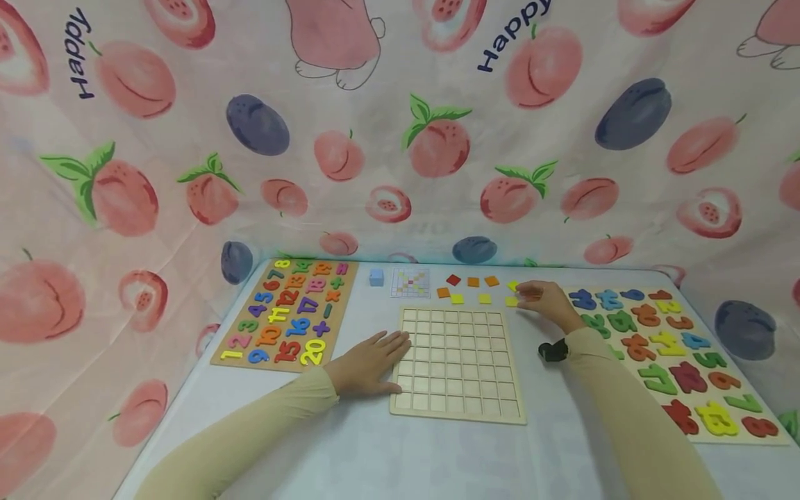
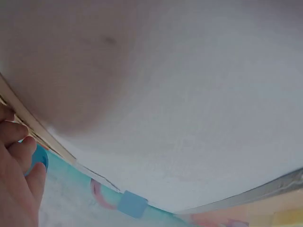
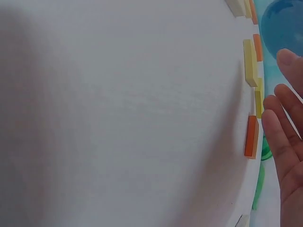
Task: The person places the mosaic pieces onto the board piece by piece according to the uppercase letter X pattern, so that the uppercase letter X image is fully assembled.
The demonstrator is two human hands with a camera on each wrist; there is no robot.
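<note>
My left hand (image 1: 369, 364) lies with its fingers extended on the left edge of a square wooden grid board (image 1: 516, 415). In the left wrist view, its fingers (image 2: 15, 132) are at the board's rim (image 2: 57, 147). My right hand (image 1: 550, 302) is past the board's far right corner, beside a yellow square tile (image 1: 511, 302) and another yellow tile (image 1: 513, 285), which it partly covers. The right wrist view shows its thumb (image 3: 288, 57) spread from the fingers, with nothing between them. An orange tile (image 3: 250, 137) stands out near those fingertips.
Beyond the board lie a red tile (image 1: 453, 280), several orange and yellow tiles, a patterned card (image 1: 410, 295) and a blue cube (image 1: 376, 278). Number boards flank it on the left (image 1: 240, 362) and right (image 1: 740, 436). Fruit-print cloth (image 1: 375, 236) rises behind the table.
</note>
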